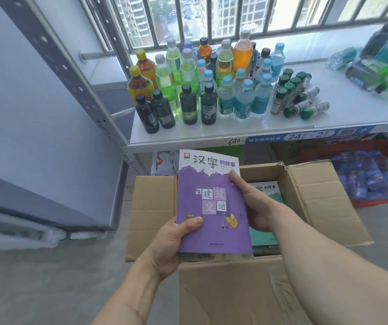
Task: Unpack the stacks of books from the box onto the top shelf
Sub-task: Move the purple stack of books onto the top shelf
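I have a purple book [211, 202] held over the open box [317, 198], both hands clamped on it: my left hand [174, 240] pinches the near left corner with the thumb on the cover, my right hand [256, 207] grips the right edge, thumb lying along the cover and fingers underneath. Below the book's near edge I see more page edges, so I judge I am lifting a stack, though I cannot tell how many.

I judge the job barely begun: the shelf [282, 123] just beyond my grip carries only bottles [209, 83], no books that I can see. At least one green book [268, 191] sits in the box under my right hand.

The held book and my arms hide most of the box's inside, so what remains is unclear. The shelf runs out of frame on the right, and whether a higher shelf exists I cannot say.
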